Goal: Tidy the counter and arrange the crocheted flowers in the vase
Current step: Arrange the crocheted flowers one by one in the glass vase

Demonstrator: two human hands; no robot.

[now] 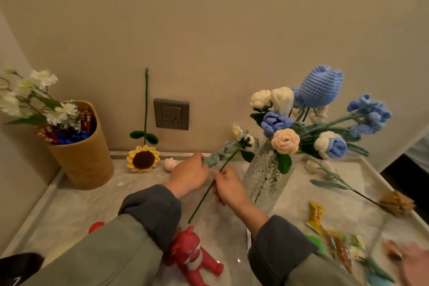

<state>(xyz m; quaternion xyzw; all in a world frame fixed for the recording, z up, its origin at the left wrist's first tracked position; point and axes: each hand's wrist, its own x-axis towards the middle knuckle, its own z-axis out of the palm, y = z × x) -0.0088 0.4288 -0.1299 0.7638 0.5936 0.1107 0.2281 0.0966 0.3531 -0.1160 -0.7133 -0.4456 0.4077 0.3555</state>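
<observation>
Fingers [221, 173] of the right hand [231, 187] pinch a green stem [204, 199] near its middle: thumb and forefinger are closed on it, and the others curl loosely behind. The stem's long axis runs from lower left to upper right. Its bare end is low and toward the person, and its small white head [239, 133] is high, just beside the rim of the vase [264, 176].

Left hand [189, 175]: the back faces the camera, and the fingertips [199, 157] sit at the lower end of a pale sprig [213, 160] that rises alongside the stem. Whether they close on it cannot be told.

The vase is glass and stands upright on the counter [76, 206], immediately right of the right hand. It already holds a bunch [285, 140] of blue and cream flowers.

Not yet in the vase are the held stem, the sprig, a sunflower [144, 159] head-down against the wall [209, 30], and a spray [336, 181] lying on the counter to the vase's right.

The right hand is the nearer to the vase. The stem's head, not its bare end, points at the vase. Insertion therefore probably calls for lifting the stem, swinging the bare end over the mouth, and lowering it through a gap on the near left of the bunch. The crowded mouth may snag the stem or shift the flowers already in it.
</observation>
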